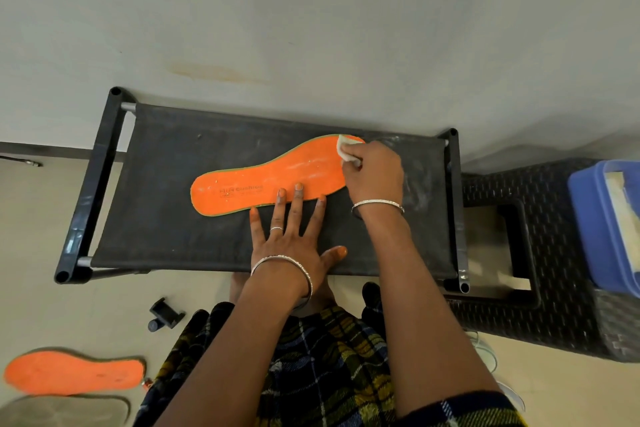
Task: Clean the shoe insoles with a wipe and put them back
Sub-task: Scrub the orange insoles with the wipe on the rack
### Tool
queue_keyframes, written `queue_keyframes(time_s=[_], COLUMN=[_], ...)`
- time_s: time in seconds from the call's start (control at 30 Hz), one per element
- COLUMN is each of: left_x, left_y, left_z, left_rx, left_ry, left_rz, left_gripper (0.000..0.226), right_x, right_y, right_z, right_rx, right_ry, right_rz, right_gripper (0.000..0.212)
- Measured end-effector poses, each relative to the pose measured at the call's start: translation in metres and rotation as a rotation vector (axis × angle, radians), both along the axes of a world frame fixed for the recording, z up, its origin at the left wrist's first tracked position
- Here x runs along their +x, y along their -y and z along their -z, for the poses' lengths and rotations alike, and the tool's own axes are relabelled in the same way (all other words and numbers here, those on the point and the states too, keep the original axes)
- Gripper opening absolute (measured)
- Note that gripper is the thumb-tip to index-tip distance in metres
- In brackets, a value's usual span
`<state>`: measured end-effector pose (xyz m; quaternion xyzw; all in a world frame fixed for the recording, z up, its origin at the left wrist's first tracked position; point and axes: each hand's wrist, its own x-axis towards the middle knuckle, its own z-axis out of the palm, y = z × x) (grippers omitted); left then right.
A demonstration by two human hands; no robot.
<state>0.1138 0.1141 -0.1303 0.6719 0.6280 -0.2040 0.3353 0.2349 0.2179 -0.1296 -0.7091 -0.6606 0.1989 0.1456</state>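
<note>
An orange insole (pixel 256 184) lies flat on a black fabric rack shelf (pixel 162 218), toe end to the right. My left hand (pixel 291 236) lies flat with straight fingers, its fingertips pressing the insole's near edge. My right hand (pixel 372 172) grips a small white wipe (pixel 346 149) against the insole's toe end. A second orange insole (pixel 72 371) lies on the floor at the lower left, with a grey insole (pixel 62 411) just below it.
A dark woven stool (pixel 540 253) stands to the right of the rack, with a blue plastic tub (pixel 602 225) on it. A small black clip-like object (pixel 164 314) lies on the floor. White shoes (pixel 485 350) show partly at the lower right. A wall rises behind the rack.
</note>
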Motion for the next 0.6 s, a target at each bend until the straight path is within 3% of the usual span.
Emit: queue_keyframes(time_s=[0.17,0.3,0.37,0.53,0.6], left_x=[-0.003,-0.007,-0.009,-0.010,-0.010], left_y=[0.000,0.001,0.000,0.000,0.001], left_z=[0.001,0.002,0.003,0.003,0.002], left_rx=[-0.019,-0.018,-0.019,-0.026,-0.023], left_ry=[-0.031,-0.024,-0.024,-0.025,-0.025], left_rz=[0.005,0.017,0.024,0.029,0.034], left_gripper=[0.082,0.082,0.083,0.084,0.083], right_x=[-0.012,-0.001,0.001,-0.020,-0.018], right_y=[0.003,-0.002,-0.003,0.002,0.001], right_z=[0.000,-0.001,0.001,0.003,-0.001], right_rx=[-0.096,0.001,-0.008,-0.163,-0.164], right_ry=[0.044,0.092,0.100,0.044,0.023], right_rz=[-0.251,0.066,0.124,-0.211,-0.145], right_gripper=[0.030,0.030,0.030,0.032,0.029])
